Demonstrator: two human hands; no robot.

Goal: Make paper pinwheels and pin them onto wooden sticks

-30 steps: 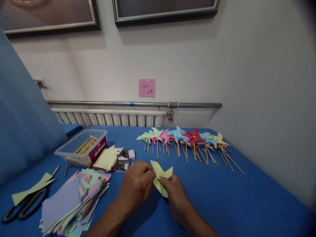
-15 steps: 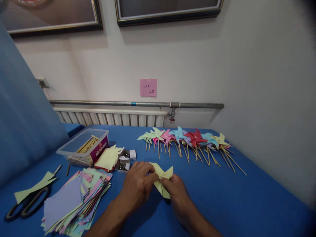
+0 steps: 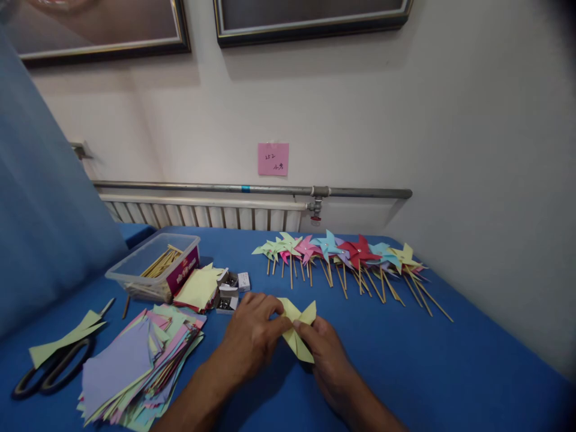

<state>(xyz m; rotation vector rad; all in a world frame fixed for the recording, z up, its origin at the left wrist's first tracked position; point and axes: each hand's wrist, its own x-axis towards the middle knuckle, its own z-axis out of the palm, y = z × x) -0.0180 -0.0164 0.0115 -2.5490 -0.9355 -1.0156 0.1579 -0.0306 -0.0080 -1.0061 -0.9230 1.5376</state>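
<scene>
A yellow paper pinwheel (image 3: 297,345) with folded blades is held up between both my hands, above the blue table cover (image 3: 387,366). My left hand (image 3: 258,327) is closed on its left side, thumb and fingertips near the middle. My right hand (image 3: 326,348) pinches it from the right, the thumb pressed at the centre where the folded points meet. Fingers cover the centre, so I cannot tell whether a pin is there. Just left of my left hand stand small open boxes of metal pins (image 3: 226,302).
Several finished pinwheels on sticks (image 3: 330,246) lie in a row at the back. To the left are a clear plastic box (image 3: 123,273) of sticks, yellow paper squares (image 3: 198,288), a pile of coloured paper (image 3: 119,366), and black-handled scissors (image 3: 67,366) under a yellow strip.
The view has shifted slightly, moving everything a little to the right. My hands keep nearly the same grip on the yellow pinwheel, the right thumb shifting slightly at its centre.
</scene>
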